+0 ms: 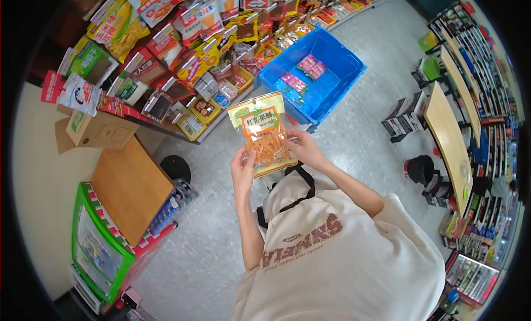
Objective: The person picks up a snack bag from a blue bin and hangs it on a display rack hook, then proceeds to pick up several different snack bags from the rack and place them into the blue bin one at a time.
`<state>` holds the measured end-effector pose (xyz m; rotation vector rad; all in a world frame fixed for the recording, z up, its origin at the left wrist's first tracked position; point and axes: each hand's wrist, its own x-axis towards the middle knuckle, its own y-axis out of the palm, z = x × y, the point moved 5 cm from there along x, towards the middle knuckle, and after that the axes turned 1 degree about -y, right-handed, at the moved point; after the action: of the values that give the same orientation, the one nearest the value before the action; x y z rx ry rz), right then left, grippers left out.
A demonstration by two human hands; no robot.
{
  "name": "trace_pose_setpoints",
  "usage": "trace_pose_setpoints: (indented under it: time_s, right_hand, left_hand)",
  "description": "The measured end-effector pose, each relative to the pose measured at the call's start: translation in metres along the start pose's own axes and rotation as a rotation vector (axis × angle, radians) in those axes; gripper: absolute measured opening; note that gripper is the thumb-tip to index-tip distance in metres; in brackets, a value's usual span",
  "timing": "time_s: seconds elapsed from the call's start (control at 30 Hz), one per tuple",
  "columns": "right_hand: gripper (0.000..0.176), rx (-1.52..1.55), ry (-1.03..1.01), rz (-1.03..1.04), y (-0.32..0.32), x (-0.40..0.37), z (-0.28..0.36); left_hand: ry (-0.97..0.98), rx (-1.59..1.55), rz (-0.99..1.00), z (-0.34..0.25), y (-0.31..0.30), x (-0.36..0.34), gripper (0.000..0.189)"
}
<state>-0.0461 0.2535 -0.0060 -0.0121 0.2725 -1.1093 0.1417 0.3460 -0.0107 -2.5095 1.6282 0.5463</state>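
A snack bag (264,134) is held upright before my chest, pale green and yellow with orange strips showing through its clear window. My left hand (242,165) grips its lower left edge, thumb on the front. On the right edge, my right hand (303,147) pinches the same bag, its fingers partly hidden behind it. Just beyond the bag stands a blue plastic crate (338,94) on the floor. Inside lie pink snack packs (311,67), and another pink pack (294,84) rests nearer to me.
Hanging snack bags (207,61) and small boxes fill the shelf at the upper left. An open cardboard box (102,127) sits by a brown board (133,191) and a green-framed case (99,243). Along the right run wooden boards (449,144), with black stools (420,169) nearby.
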Motion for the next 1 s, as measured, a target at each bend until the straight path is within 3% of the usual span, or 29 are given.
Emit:
trace_pose_setpoints:
  time_s: [0.2, 0.27, 0.47, 0.63, 0.73, 0.87, 0.93, 0.97, 1.0]
  right_hand:
    - [0.042, 0.143, 0.016, -0.117, -0.031, -0.021, -0.002]
    - [0.047, 0.117, 0.187, -0.138, -0.046, -0.031, -0.008]
    - [0.049, 0.237, 0.384, -0.287, -0.107, -0.020, -0.045]
    - [0.055, 0.315, 0.387, -0.343, -0.180, 0.054, -0.083]
    - [0.054, 0.212, 0.425, -0.373, -0.225, 0.123, -0.124]
    - [0.052, 0.010, 0.540, -0.537, -0.290, 0.220, -0.196]
    - [0.053, 0.155, 0.712, -0.643, -0.316, 0.257, -0.200]
    - [0.054, 0.044, 0.719, -0.706, -0.326, 0.279, -0.253]
    - [0.054, 0.049, 0.733, -0.697, -0.341, 0.300, -0.262]
  left_hand:
    - [0.102, 0.068, 0.030, -0.005, 0.035, 0.026, 0.033]
    - [0.145, 0.084, 0.076, 0.000, 0.056, 0.037, 0.033]
    - [0.180, 0.234, 0.151, 0.015, 0.128, 0.076, 0.035]
    - [0.097, 0.299, 0.197, 0.020, 0.206, 0.132, 0.044]
    - [0.198, 0.407, 0.195, 0.028, 0.261, 0.193, 0.050]
    - [0.148, 0.569, 0.246, 0.086, 0.332, 0.298, 0.060]
    - [0.070, 0.662, 0.310, 0.109, 0.371, 0.347, 0.059]
    - [0.060, 0.672, 0.311, 0.125, 0.390, 0.372, 0.059]
    - [0.081, 0.690, 0.322, 0.148, 0.410, 0.398, 0.059]
